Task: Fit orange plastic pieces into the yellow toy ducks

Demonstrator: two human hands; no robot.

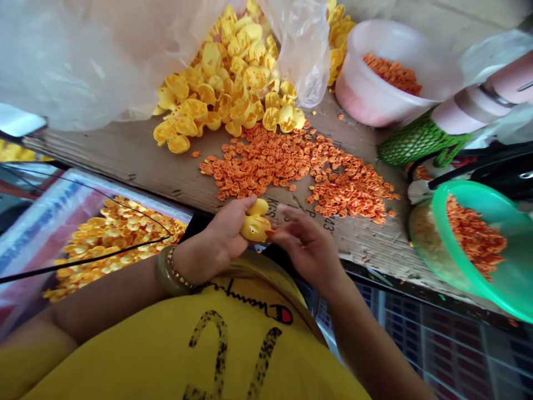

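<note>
My left hand (222, 236) is closed around a yellow plastic toy duck shell (255, 228), held just over the table's front edge. The rounded duck head faces my right hand (310, 250), whose fingers are pinched on a small orange beak piece (270, 233) touching the duck. Whether the beak is seated in the shell, I cannot tell. Beyond my hands lies a loose spread of orange beak pieces (266, 164) on cardboard. Farther back, a heap of yellow duck shells (233, 83) spills from a clear plastic bag (303, 50).
On the right, a pinkish-white tub (362, 89) and a green bowl (441, 233) contain orange pieces. A pink bottle (470, 108) in green netting lies between them. At lower left stands a lined box (54, 222) of yellow parts, crossed by a black cord (112, 254).
</note>
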